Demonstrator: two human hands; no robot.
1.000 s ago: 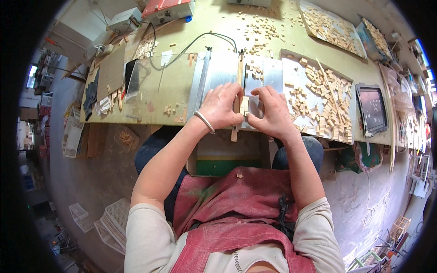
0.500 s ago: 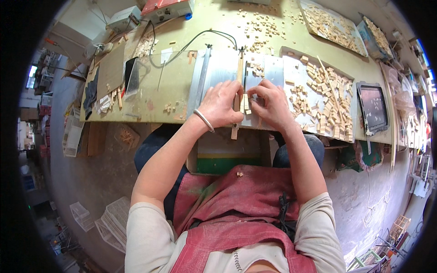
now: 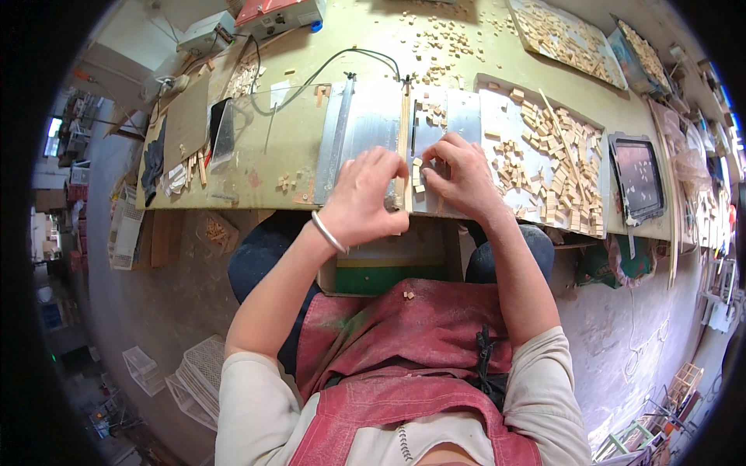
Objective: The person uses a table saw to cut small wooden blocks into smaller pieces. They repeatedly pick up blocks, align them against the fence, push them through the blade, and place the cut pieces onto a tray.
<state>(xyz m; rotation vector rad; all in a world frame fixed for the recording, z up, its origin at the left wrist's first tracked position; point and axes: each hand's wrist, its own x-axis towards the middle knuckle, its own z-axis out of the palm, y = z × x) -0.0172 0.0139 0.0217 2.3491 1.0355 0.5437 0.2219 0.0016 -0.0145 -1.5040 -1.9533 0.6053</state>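
My left hand (image 3: 364,190) hovers at the front of the metal plate (image 3: 371,124), its thumb and fingers spread in a wide curve with nothing visible between them. Beside its fingertips runs a long, narrow wooden strip (image 3: 405,124), pointing away from me. My right hand (image 3: 464,179) is just right of this strip, thumb and forefinger apart. Close to those fingertips lie a few small wooden blocks (image 3: 417,165); whether the fingers touch them I cannot tell. Farther back on the plate is a small group of loose blocks (image 3: 435,115).
On the right, a shallow tray (image 3: 497,97) holds many wooden blocks and a thin stick. A dark-framed tray (image 3: 639,182) lies beyond it. Another block-filled tray (image 3: 519,14) stands at the back right. A black cable (image 3: 330,60) curves across the table near a red machine (image 3: 284,17).
My left hand has come away from the wooden strip, moving left and toward me, its thumb and fingers spreading. The right hand has barely moved.
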